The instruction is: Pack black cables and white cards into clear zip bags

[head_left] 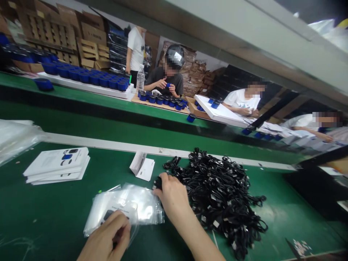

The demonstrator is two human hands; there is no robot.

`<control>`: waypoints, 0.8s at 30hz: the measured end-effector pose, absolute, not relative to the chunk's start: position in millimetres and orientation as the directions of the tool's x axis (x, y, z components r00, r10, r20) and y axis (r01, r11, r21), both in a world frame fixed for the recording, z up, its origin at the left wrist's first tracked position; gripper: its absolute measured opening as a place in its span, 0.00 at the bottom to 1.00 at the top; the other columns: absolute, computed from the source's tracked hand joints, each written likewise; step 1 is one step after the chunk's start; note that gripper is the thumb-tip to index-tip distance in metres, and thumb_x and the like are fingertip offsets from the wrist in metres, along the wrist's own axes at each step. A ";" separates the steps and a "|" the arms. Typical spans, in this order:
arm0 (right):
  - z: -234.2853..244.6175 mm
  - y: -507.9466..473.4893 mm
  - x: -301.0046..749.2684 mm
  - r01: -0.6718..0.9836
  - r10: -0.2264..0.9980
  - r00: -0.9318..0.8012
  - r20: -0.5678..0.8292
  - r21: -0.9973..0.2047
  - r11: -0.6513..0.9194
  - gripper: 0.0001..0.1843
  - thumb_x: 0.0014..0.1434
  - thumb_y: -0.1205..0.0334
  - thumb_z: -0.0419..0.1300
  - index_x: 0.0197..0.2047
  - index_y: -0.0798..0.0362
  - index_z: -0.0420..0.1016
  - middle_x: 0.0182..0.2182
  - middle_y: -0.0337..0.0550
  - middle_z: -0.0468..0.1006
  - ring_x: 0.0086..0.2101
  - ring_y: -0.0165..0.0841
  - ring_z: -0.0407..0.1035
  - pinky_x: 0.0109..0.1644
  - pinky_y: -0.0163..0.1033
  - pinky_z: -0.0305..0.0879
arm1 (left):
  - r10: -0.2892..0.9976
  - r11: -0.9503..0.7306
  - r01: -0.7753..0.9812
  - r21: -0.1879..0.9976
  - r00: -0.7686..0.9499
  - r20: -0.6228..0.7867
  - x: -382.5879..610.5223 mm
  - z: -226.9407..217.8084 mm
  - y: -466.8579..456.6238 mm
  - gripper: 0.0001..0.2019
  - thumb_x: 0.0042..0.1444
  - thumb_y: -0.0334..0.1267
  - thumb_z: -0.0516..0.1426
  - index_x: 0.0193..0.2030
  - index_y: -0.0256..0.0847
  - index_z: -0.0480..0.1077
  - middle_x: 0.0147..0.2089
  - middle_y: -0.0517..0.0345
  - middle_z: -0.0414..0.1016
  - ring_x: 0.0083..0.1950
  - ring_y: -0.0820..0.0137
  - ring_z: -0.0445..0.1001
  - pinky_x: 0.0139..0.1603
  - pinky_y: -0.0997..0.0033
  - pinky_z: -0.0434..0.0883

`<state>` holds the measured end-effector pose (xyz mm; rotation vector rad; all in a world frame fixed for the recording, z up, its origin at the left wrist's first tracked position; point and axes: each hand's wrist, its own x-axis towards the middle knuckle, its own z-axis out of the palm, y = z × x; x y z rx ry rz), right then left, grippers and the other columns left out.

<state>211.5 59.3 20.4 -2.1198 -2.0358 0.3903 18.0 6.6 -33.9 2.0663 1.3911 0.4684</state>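
In the head view my left hand (108, 233) is closed, fingers curled on the edge of a clear plastic bag (133, 214). A printed leaflet with a dark picture shows through beside its fingers. Under and beyond it lies a stack of clear plastic bags (99, 204). My right hand (172, 192) has its thumb and fingers closed on a coiled black cable (158, 182), just right of the bags. To the right of that hand spreads a large heap of black cables (217, 188) with metal plugs.
White printed booklets (58, 165) lie stacked at left, and small white cards (143, 167) stand behind the bags. Plastic sheeting (16, 139) is at far left. Beyond a white ledge (108, 143), several people sit or stand near rows of blue containers (89, 78). A shelf (217, 40) hangs overhead.
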 end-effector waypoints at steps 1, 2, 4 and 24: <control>19.0 62.0 211.0 0.950 0.997 0.014 -0.082 -0.311 -0.039 0.18 0.50 0.74 0.64 0.45 0.61 0.73 0.36 0.57 0.78 0.40 0.48 0.72 0.42 0.48 0.67 | 0.923 -0.252 0.718 0.649 0.379 -0.061 19.2 -34.2 6.3 0.14 0.62 0.41 0.44 0.26 0.45 0.60 0.26 0.67 0.66 0.24 0.75 0.70 0.27 0.78 0.67; 18.5 61.9 211.1 0.947 0.997 -0.004 -0.083 -0.319 -0.023 0.20 0.50 0.76 0.63 0.48 0.61 0.72 0.37 0.58 0.78 0.40 0.47 0.72 0.43 0.47 0.67 | 0.926 -0.235 0.722 0.651 0.369 -0.074 20.3 -34.4 5.8 0.13 0.62 0.41 0.44 0.26 0.45 0.59 0.26 0.66 0.66 0.25 0.75 0.71 0.27 0.78 0.67; 20.5 53.8 213.1 0.907 0.999 -0.016 -0.048 -0.420 -0.006 0.24 0.54 0.75 0.58 0.55 0.59 0.66 0.42 0.57 0.75 0.40 0.42 0.72 0.44 0.44 0.68 | 0.929 -0.221 0.721 0.657 0.360 -0.082 21.8 -34.1 4.8 0.13 0.62 0.41 0.43 0.27 0.45 0.59 0.26 0.66 0.67 0.25 0.74 0.72 0.27 0.77 0.67; -36.4 -16.5 167.4 -0.310 0.912 0.169 -0.374 -0.898 -0.311 0.28 0.39 0.36 0.67 0.25 0.53 0.67 0.19 0.36 0.72 0.21 0.31 0.72 0.27 0.36 0.73 | 0.882 -0.441 0.699 0.563 0.221 0.416 26.2 -31.3 -7.9 0.08 0.60 0.35 0.49 0.36 0.46 0.68 0.53 0.55 0.61 0.41 0.74 0.73 0.41 0.76 0.70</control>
